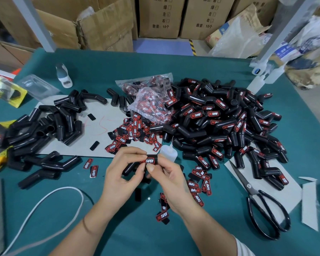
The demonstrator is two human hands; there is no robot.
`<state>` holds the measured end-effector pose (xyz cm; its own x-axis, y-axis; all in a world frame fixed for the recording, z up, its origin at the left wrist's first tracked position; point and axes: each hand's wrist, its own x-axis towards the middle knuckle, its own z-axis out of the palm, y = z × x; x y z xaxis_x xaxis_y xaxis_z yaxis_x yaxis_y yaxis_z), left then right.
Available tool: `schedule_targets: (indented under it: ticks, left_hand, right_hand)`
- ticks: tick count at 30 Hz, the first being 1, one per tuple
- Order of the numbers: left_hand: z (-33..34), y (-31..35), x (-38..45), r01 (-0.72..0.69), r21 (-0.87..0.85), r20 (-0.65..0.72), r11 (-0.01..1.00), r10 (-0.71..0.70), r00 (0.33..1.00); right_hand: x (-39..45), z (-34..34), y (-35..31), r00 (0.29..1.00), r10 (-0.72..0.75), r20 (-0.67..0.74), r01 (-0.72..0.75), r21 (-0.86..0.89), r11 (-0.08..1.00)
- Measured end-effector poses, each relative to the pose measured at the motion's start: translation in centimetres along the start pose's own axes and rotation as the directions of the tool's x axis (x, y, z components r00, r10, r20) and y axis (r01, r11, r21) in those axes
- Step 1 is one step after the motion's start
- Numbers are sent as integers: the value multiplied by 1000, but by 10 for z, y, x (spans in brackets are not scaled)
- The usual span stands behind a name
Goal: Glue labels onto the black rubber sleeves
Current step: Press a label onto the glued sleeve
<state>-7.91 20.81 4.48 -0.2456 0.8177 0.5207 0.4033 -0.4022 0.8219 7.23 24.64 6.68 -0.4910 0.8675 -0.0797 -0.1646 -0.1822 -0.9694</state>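
Head-camera view: both hands, left hand (122,172) and right hand (166,180), clamp fingertips on a bent black rubber sleeve (137,166), pressing its red-and-white label (149,160); shifting fingers before the glue sets could skew it.

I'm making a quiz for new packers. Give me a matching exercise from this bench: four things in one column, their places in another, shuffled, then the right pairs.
Things:
1. black-handled steel scissors
2. clear plastic squeeze bottle of glue
3. pile of unlabelled black rubber sleeves
4. white cord

Places:
A. left side of the green table, partly on grey card
B. near left edge, looping toward the person
C. just beyond the right hand
D. right side, near the white paper

Pairs: 1-D, 2-C, 3-A, 4-B
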Motion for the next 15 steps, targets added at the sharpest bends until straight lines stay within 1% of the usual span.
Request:
schedule_targets:
  ticks: [4, 9, 15]
  left_hand:
    - [1, 5, -3, -54, 38, -36, 998, 55, 998]
    - [3, 7, -8, 44, -15, -84, 999, -45, 995]
    - [3, 5, -9, 30, 1, -71, 1000, -30, 997]
  right_hand:
    - [-1, 1, 0, 1000, 16, 3, -16, 17, 1000]
    - [-4, 3, 2, 1000, 27, -14, -27, 47, 999]
    - [-4, 4, 2, 999, 38, 0, -38, 73, 997]
